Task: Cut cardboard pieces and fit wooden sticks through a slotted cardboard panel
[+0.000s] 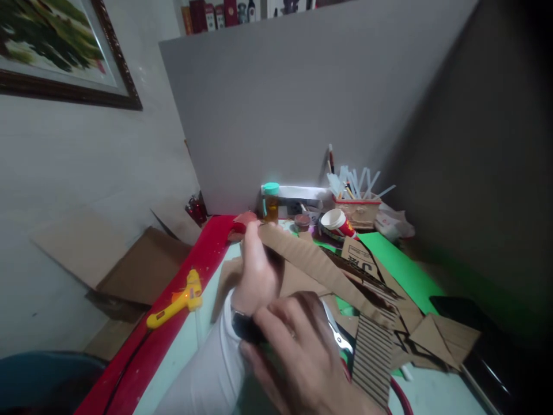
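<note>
My left hand (pixel 258 274) reaches forward over the table with its fingers closed around the far end of a long, bent cardboard strip (pixel 322 266). A dark wristwatch (pixel 247 327) sits on my left wrist, below a pale sleeve. Curled over that wrist, my right hand (pixel 302 351) has its thumb and fingers on the watch. Partly hidden behind my right hand lies a pair of scissors (pixel 339 337), blades pointing away. Close by on the right is a piece of corrugated cardboard (pixel 372 357) with its ridges exposed.
A yellow glue gun (pixel 181 300) lies on the red table border (pixel 211 242) at left. Cardboard scraps (pixel 444 340) and a green sheet (pixel 397 262) spread rightward. Behind are a teal-lidded bottle (pixel 271 204), a tipped paper cup (pixel 339 222) and a basket (pixel 358 213) of glue sticks.
</note>
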